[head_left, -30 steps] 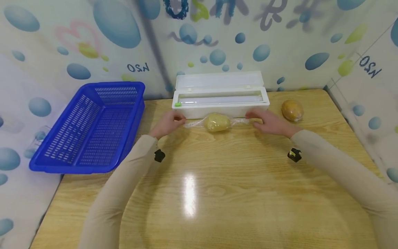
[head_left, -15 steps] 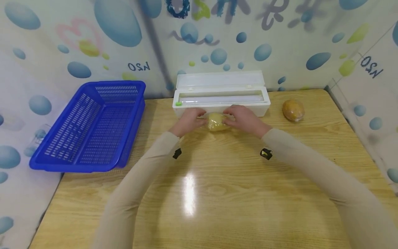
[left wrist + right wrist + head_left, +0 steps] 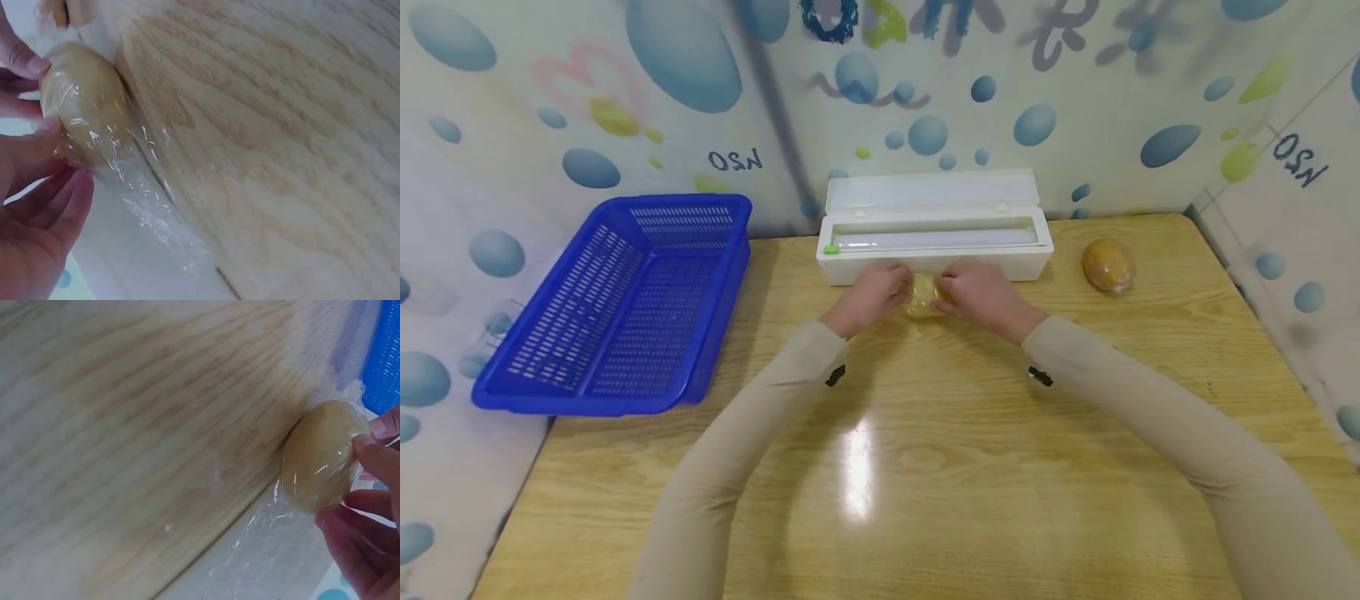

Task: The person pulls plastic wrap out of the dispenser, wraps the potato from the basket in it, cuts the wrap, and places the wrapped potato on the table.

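Between my two hands lies a yellowish potato [image 3: 922, 296] wrapped in clear cling film, at the foot of the white cling film dispenser [image 3: 932, 265]. My left hand [image 3: 870, 297] grips its left end, and my right hand [image 3: 983, 297] grips the right end. In the left wrist view, thumb and fingertips hold the potato [image 3: 87, 100], with a loose tail of film [image 3: 153, 209] trailing off one side. Seen from the right wrist, fingers press film against the potato [image 3: 322, 459]; loose film also hangs there. The potato's far side is hidden.
The dispenser's lid [image 3: 932, 193] stands open, showing a film roll [image 3: 936, 240] and a green slider [image 3: 831, 249]. A blue basket [image 3: 647, 325] stands at the left. Another film-wrapped, orange-brown round item [image 3: 1108, 266] lies right of the dispenser. A patterned wall closes off the back.
Both hands have moved inward from the twisted film ends to the potato's sides, and they now grip it. The dispenser, basket and second wrapped item have stayed put.
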Motion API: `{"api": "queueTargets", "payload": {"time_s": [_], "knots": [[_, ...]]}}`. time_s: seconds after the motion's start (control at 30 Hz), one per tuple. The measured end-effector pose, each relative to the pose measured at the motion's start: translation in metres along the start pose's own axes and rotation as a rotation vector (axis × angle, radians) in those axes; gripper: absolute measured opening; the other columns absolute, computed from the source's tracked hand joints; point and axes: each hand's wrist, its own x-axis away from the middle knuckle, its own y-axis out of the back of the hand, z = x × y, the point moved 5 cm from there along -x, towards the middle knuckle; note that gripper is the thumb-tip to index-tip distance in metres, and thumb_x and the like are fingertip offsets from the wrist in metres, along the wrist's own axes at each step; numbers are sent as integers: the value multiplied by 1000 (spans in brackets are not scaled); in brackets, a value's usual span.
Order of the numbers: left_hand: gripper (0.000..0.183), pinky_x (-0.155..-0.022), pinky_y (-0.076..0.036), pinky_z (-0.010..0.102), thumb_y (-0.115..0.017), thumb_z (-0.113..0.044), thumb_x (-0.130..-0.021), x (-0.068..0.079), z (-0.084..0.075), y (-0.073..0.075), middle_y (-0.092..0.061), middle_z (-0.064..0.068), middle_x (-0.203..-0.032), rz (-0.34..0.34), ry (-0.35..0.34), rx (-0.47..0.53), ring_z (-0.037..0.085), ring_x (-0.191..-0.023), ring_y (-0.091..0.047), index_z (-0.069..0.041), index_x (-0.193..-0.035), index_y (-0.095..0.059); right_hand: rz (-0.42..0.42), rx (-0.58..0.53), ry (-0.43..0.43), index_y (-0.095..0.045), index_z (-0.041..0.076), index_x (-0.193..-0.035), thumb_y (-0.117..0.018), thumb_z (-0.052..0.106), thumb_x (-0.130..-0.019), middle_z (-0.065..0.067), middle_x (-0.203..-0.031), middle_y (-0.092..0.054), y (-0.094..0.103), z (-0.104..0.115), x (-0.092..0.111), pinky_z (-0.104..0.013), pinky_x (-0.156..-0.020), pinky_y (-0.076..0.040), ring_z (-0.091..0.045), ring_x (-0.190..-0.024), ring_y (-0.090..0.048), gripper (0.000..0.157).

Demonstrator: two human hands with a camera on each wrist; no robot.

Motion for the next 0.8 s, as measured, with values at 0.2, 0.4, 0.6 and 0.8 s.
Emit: {"api": "queueTargets", "payload": {"time_s": [0.2,0.4,0.6,0.8], "knots": [[6,-77,-50,31,-62,1,-92,0,-12,-2,-61,13,-92,18,-49,-170,24,-84,-58,6,-96,-64,-4,53,46,-64,-5,-106,-72,21,-89,-15,-87,-63,-3,6,-1,-41,-65,-52,-30,-75,-61,32],[40,-92,-46,36,-63,-9,-91,5,-11,-4,-55,20,-119,89,4,-156,29,-103,-56,11,-124,-52,21,150,68,-62,-9,-113,-67,20,-93,-19,-93,-66,-6,12,-1,-38,-68,-54,-31,-79,-63,36],[69,-107,-32,37,-72,-20,-88,8,-7,-13,-46,21,-138,99,32,-148,33,-126,-43,6,-142,-36,-16,108,84,-62,-7,-112,-67,20,-92,-19,-99,-67,-5,14,3,-38,-69,-54,-31,-81,-63,34],[61,-106,-33,36,-74,-13,-86,8,-6,-13,-48,19,-132,71,15,-139,31,-122,-43,4,-136,-43,-55,-135,20,-65,0,-89,-73,15,-87,-12,-85,-66,5,0,5,-39,-66,-51,-27,-74,-62,17]]}}
